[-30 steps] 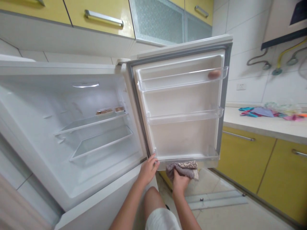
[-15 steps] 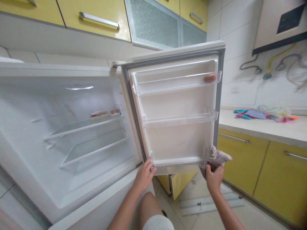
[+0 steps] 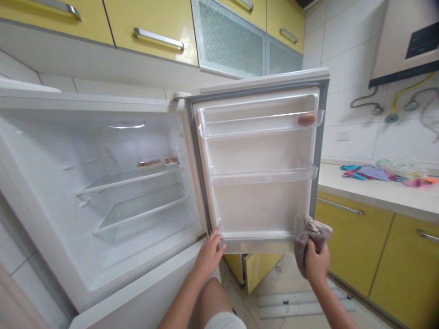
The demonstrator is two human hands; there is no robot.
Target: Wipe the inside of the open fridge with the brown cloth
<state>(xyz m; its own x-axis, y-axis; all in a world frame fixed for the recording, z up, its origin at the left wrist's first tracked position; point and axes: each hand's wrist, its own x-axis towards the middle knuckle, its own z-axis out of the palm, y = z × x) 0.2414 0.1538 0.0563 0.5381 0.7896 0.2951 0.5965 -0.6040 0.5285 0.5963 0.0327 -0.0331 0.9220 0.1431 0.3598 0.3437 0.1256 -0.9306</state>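
Note:
A white fridge stands with its door (image 3: 260, 201) swung wide. My left hand (image 3: 210, 255) rests on the door's lower inner corner, near the hinge side, fingers curled over the edge. My right hand (image 3: 317, 264) is closed around a grey-brown cloth (image 3: 313, 234), pressed against the door's lower right corner and grey seal. An egg (image 3: 307, 119) lies in the top door shelf. The middle door shelf (image 3: 264, 174) holds nothing I can see.
Inside the fridge (image 3: 103, 192) are two glass shelves, with small trays (image 3: 157, 161) at the back of the upper one. Yellow cupboards (image 3: 377, 246) and a counter (image 3: 377, 189) with colourful cloths (image 3: 384, 172) stand to the right. My knee (image 3: 216, 297) is below.
My right hand has carried the cloth from under the door's bottom edge to its lower right corner. My left hand has stayed at the door's lower left corner.

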